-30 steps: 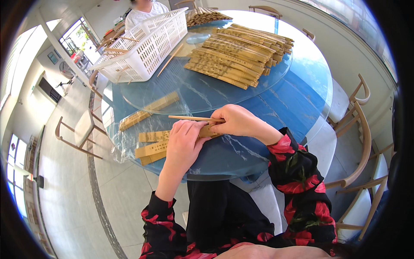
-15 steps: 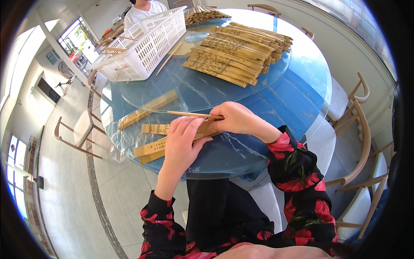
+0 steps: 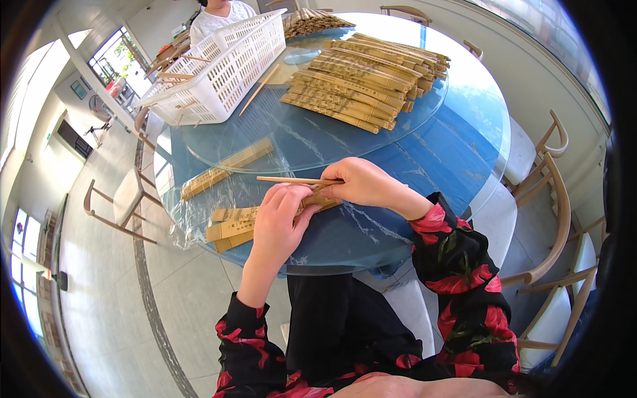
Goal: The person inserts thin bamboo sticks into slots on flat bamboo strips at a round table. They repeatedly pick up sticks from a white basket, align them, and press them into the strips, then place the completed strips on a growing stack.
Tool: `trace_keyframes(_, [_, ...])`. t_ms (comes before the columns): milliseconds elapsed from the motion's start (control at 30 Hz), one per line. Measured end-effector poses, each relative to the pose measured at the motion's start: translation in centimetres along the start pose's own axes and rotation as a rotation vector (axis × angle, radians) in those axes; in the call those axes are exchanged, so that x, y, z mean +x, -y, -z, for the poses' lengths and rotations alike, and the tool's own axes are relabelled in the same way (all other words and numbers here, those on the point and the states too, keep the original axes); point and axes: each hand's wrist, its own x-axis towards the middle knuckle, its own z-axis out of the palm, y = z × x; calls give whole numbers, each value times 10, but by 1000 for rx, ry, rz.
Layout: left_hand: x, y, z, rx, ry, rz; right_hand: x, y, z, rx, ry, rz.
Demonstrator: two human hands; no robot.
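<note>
In front of me, my right hand point(image 3: 363, 180) pinches the end of a pair of wooden chopsticks point(image 3: 285, 179), whose tips point left. My left hand point(image 3: 277, 215) is closed over a yellow-brown paper chopstick sleeve point(image 3: 232, 214); its fingers and thumb meet close to the right fingertips. The sleeve's right part passes beneath both hands, and its opening is hidden. Below it, more printed paper sleeves point(image 3: 229, 232) lie fanned out on the table. A further stack of sleeves point(image 3: 229, 169) rests up and to the left.
A white plastic basket point(image 3: 229, 89) with chopsticks stands at the far left. One loose chopstick point(image 3: 260, 89) lies beside it. A large pile of filled sleeves point(image 3: 365, 83) covers the far glass turntable point(image 3: 318, 149). A person point(image 3: 222, 20) is across the table; chairs point(image 3: 541, 219) stand around.
The upper sleeve has shifted slightly left and down, its left end now tilting closer to the other sleeves. My left fingers have curled in more; the right hand has barely moved.
</note>
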Motion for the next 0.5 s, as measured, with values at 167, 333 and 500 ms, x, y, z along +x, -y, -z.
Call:
trace_keyframes(167, [-1,3,-1,-10,-26,-12,0,2,0,-16,9,-8])
trace_keyframes(333, [0,0,0,-20,-25,-10,1,1,0,0,23,-13])
trace_keyframes(500, [1,-3,0,17,-3,-16,0,-1,-1,5,0,-5])
